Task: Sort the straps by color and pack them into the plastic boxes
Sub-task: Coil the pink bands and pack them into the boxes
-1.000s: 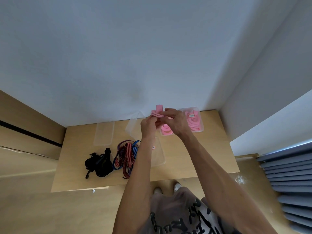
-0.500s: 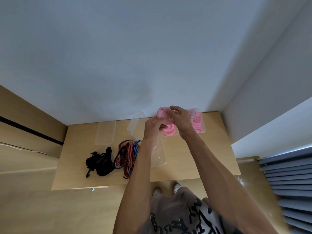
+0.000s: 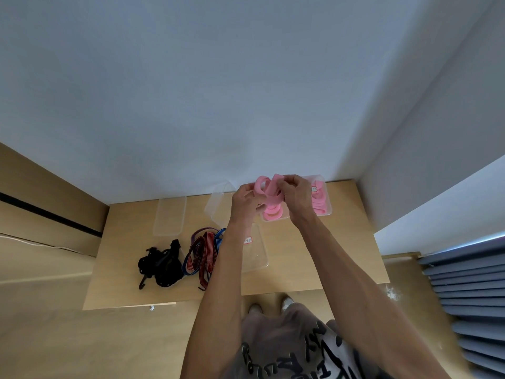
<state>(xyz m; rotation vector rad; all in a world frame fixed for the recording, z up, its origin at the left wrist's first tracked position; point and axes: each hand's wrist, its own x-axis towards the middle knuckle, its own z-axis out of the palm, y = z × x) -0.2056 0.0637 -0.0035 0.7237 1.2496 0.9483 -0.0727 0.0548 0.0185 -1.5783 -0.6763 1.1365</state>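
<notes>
Slippage is the main risk: the pink strap (image 3: 266, 190) is looped loosely in the air above the far box (image 3: 326, 212) that already holds pink coils, with the left hand (image 3: 246, 202) and right hand (image 3: 296, 192) both pinching it. If either pinch loosens, I judge the coil would spring open and miss the box. Black straps (image 3: 161, 265) and striped straps (image 3: 202, 248) lie unsorted on the surface (image 3: 314, 269), near the left.
</notes>
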